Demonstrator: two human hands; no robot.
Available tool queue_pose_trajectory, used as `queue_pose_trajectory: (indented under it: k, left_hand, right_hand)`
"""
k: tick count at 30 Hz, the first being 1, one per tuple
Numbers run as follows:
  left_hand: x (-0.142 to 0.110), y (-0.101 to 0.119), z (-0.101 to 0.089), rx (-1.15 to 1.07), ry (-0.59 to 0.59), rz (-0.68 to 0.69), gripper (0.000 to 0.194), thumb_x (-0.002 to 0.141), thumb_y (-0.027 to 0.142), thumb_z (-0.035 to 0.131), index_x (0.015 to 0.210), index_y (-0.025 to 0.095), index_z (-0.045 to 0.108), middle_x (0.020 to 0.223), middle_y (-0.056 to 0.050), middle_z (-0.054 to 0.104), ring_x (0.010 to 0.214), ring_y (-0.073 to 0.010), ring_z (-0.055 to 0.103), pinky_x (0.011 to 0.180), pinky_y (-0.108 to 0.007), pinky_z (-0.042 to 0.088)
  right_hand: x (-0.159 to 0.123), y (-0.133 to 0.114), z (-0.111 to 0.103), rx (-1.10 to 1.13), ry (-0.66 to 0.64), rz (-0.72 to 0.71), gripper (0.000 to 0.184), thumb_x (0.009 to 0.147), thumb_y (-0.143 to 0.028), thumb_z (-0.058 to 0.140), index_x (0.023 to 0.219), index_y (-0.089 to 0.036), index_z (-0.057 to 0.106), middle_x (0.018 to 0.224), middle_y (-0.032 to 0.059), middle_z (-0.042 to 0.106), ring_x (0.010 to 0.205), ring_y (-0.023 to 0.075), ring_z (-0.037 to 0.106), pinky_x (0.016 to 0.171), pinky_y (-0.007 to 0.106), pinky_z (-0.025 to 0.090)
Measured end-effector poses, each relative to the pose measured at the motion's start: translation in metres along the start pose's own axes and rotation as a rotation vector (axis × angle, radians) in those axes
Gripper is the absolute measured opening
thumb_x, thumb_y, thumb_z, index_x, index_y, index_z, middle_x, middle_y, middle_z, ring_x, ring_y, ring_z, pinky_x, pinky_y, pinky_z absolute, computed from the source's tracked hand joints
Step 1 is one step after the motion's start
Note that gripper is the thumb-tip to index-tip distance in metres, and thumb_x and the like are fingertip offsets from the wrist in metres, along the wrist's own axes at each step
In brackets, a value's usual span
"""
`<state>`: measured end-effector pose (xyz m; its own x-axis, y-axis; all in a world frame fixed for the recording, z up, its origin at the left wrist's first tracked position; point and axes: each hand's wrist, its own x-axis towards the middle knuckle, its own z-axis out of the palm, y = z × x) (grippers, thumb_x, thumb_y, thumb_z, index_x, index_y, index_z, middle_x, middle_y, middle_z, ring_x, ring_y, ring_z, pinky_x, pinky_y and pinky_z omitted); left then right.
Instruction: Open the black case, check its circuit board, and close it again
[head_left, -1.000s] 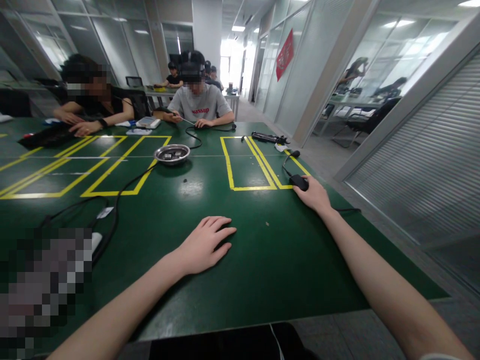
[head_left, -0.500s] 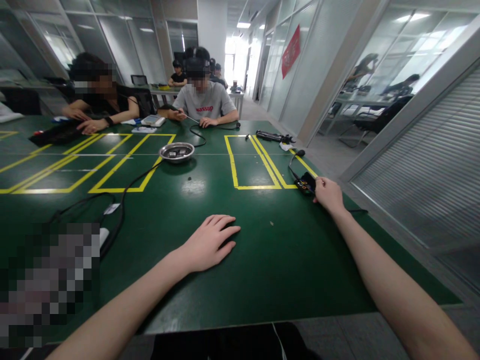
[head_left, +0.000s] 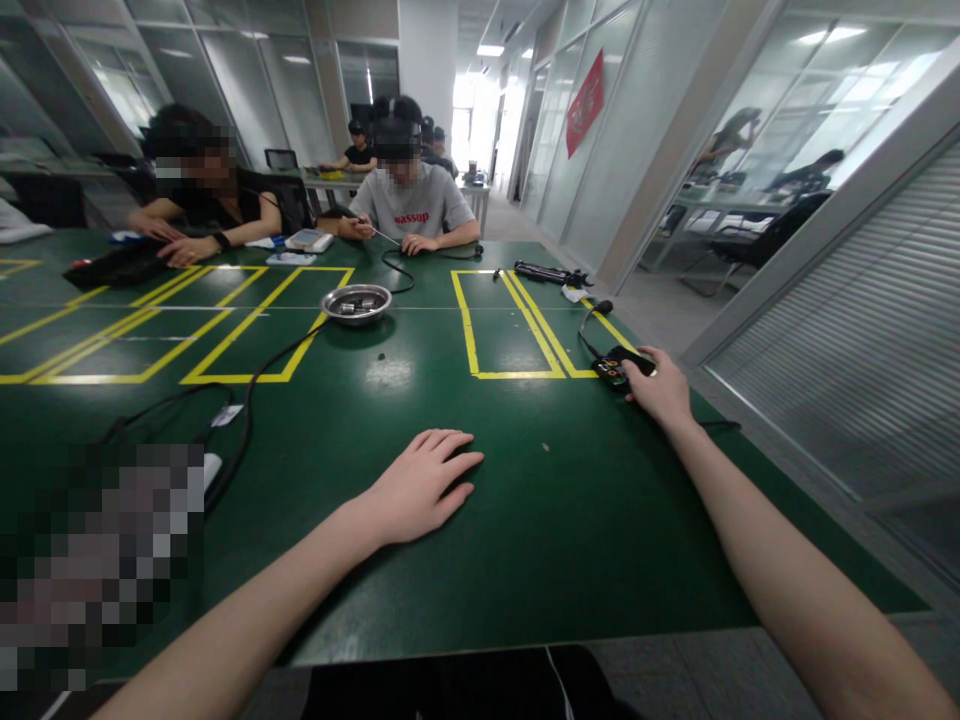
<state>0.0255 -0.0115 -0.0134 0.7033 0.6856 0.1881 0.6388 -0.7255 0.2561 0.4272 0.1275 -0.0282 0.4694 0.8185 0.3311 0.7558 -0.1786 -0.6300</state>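
Note:
My left hand [head_left: 424,487] lies flat on the green table [head_left: 525,540], fingers a little apart, with nothing in it. Over to the right, my right hand [head_left: 660,388] grips the near right side of a small black device [head_left: 613,370] with coloured spots on its top. The thumb is on the top and the other fingers are partly hidden behind. A thin black cable [head_left: 583,330] curves away from the device's far side to a dark rounded end [head_left: 602,307]. The device's exact kind is too small to make out.
A steel bowl [head_left: 328,308] with small metal parts stands mid-table, beside a black cable [head_left: 259,378]. A folded black tripod-like object [head_left: 551,273] lies at the far right. Yellow tape [head_left: 517,375] marks rectangles. Two people [head_left: 416,195] sit across the table. A pixelated area covers the lower left.
My right hand has shifted its hold: fingers that were bunched at the device's edge are now spread around it, thumb on top. More of the device's top shows. My left hand stays put.

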Motion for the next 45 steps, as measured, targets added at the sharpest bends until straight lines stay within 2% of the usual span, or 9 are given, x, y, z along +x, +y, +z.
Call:
queue_pose_trajectory:
  k: [3,5,9,14,21,30,34,39,45]
  left_hand:
    - [0.000,0.000,0.000,0.005,-0.005,-0.001,0.037,0.105,0.028,0.054,0.139,0.018,0.061,0.148,-0.015,0.058,0.140,-0.0316,0.052,0.117,-0.053,0.044]
    - [-0.001,0.000,0.000,0.008,-0.002,-0.002,0.037,0.105,0.029,0.054,0.139,0.019,0.061,0.148,-0.015,0.058,0.140,-0.0314,0.052,0.117,-0.053,0.044]
    - [-0.001,0.000,0.000,0.011,0.000,0.002,0.036,0.106,0.030,0.052,0.139,0.019,0.060,0.149,-0.014,0.058,0.140,-0.0307,0.051,0.117,-0.053,0.044]
    - [-0.001,-0.001,0.002,0.015,-0.003,-0.001,0.037,0.105,0.030,0.053,0.139,0.020,0.060,0.150,-0.014,0.058,0.140,-0.0310,0.051,0.117,-0.053,0.044]
    - [0.000,0.000,0.002,0.017,0.000,0.001,0.037,0.106,0.031,0.052,0.140,0.020,0.060,0.150,-0.014,0.057,0.141,-0.0307,0.051,0.119,-0.052,0.042]
    - [0.000,0.000,0.001,-0.002,0.002,-0.003,0.037,0.105,0.030,0.052,0.140,0.022,0.060,0.151,-0.014,0.057,0.142,-0.0309,0.050,0.118,-0.053,0.042]
    - [0.000,0.000,0.001,0.011,-0.008,-0.005,0.037,0.105,0.030,0.053,0.140,0.020,0.061,0.150,-0.014,0.058,0.142,-0.0313,0.051,0.118,-0.053,0.043]
    - [0.001,0.001,0.001,0.020,-0.002,-0.002,0.036,0.106,0.031,0.053,0.139,0.020,0.061,0.150,-0.014,0.058,0.141,-0.0308,0.051,0.118,-0.052,0.043]
    - [0.002,0.004,0.000,0.013,-0.015,-0.009,0.037,0.105,0.030,0.054,0.140,0.017,0.061,0.150,-0.016,0.058,0.141,-0.0315,0.051,0.119,-0.052,0.041]
  right_hand:
    - [0.004,0.006,0.003,-0.022,0.091,-0.158,0.046,0.081,-0.045,0.071,0.114,-0.014,0.074,0.122,0.0178,0.070,0.110,0.0343,0.068,0.099,0.046,0.052]
    - [0.006,0.010,0.004,-0.037,0.117,-0.217,0.041,0.077,-0.047,0.073,0.103,-0.015,0.077,0.126,0.0181,0.068,0.118,0.0354,0.064,0.101,0.047,0.051]
    - [0.008,0.011,0.004,-0.099,0.063,-0.210,0.038,0.070,-0.047,0.077,0.094,-0.018,0.081,0.117,0.0147,0.068,0.101,0.0311,0.067,0.088,0.042,0.055]
    - [0.008,0.005,0.002,-0.201,-0.037,-0.154,0.041,0.071,-0.045,0.077,0.101,-0.017,0.082,0.093,0.0119,0.072,0.089,0.0318,0.068,0.078,0.042,0.055]
    - [0.010,0.009,0.001,-0.153,0.134,-0.182,0.043,0.077,-0.038,0.070,0.111,-0.013,0.078,0.110,0.0176,0.074,0.102,0.0338,0.069,0.088,0.043,0.055]
    - [0.005,0.011,0.014,-0.307,-0.021,-0.133,0.046,0.080,-0.041,0.068,0.120,-0.019,0.077,0.109,0.0156,0.078,0.099,0.0364,0.072,0.080,0.043,0.057]
    - [0.005,0.012,0.015,-0.280,-0.006,-0.185,0.046,0.078,-0.044,0.069,0.116,-0.020,0.078,0.109,0.0144,0.076,0.097,0.0348,0.071,0.079,0.042,0.057]
    - [0.003,0.009,0.011,-0.294,-0.003,-0.187,0.044,0.078,-0.045,0.071,0.113,-0.021,0.079,0.126,0.0146,0.068,0.097,0.0322,0.072,0.081,0.041,0.058]
    - [0.004,0.004,0.007,-0.309,-0.102,-0.105,0.048,0.081,-0.048,0.071,0.119,-0.019,0.076,0.109,0.0157,0.078,0.099,0.0371,0.073,0.081,0.045,0.057]
